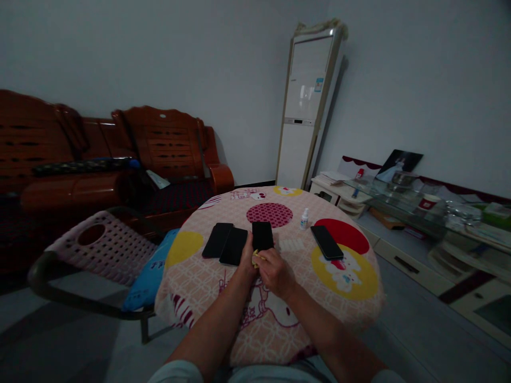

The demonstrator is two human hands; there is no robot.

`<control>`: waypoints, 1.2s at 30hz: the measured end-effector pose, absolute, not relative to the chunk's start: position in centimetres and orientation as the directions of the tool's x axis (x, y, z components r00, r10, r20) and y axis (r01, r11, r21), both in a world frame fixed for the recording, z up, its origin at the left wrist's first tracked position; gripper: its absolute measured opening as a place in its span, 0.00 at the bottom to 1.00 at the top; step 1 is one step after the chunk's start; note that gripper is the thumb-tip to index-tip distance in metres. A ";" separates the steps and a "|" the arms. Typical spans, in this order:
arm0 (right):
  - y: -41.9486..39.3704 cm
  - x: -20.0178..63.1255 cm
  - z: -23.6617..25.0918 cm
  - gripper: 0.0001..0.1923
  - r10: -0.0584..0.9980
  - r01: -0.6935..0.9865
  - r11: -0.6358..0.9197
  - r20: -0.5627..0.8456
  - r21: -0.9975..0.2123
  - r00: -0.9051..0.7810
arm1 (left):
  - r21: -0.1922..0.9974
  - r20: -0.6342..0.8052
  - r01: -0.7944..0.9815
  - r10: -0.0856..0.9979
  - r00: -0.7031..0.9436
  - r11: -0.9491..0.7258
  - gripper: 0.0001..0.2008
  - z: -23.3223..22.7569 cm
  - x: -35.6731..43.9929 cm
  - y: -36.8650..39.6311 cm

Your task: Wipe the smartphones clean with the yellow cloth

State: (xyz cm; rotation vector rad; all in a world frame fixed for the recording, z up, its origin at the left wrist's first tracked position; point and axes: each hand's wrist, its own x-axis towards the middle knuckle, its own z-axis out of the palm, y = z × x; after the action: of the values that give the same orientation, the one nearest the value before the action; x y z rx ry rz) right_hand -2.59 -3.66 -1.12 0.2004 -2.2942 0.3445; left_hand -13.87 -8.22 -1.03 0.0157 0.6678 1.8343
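Note:
My left hand (248, 256) is closed around a black smartphone (262, 234), its dark screen turned up toward me. Pinched in the fingers of my right hand (276, 272) is a small yellow cloth (256, 259), close against the phone's lower edge and my left hand. To the left, a dark phone (215, 242) and another dark phone (235, 246) lie side by side and overlap slightly. A further black phone (327, 242) rests at the right of the table. Beyond my right hand stand a small white spray bottle (304, 219) and, lying flat, a pale translucent strip (292, 244).
A patterned cloth covers the round table (207, 284). On the left are a woven chair (106, 244) with a blue cushion (154, 274) and wooden sofas (163, 141). A tall air conditioner (303, 106) stands behind; a glass-topped cabinet (403, 205) holding various items runs along the right.

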 end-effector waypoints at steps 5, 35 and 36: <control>-2.6 -2.5 -1.9 0.15 0.041 -0.195 0.958 0.770 -0.212 -0.636 | 0.447 -0.294 -0.865 0.876 -0.383 -0.228 0.34 -0.7 -14.2 -8.7; 3.8 -2.9 -2.2 0.16 0.340 0.116 0.940 0.863 -0.321 -0.374 | 0.677 -0.278 -0.735 0.940 -0.196 0.047 0.32 -1.1 -10.9 -7.6; 3.9 -2.9 -2.2 0.16 0.351 0.122 0.936 0.862 -0.329 -0.366 | 0.664 -0.272 -0.747 0.943 -0.191 0.040 0.32 -1.1 -10.9 -7.6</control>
State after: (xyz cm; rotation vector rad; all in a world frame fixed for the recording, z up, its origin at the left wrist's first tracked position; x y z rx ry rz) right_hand -2.86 3.86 -2.17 -0.3421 -1.9448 0.2493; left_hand -10.95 -7.59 -1.11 0.3088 0.8404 1.5620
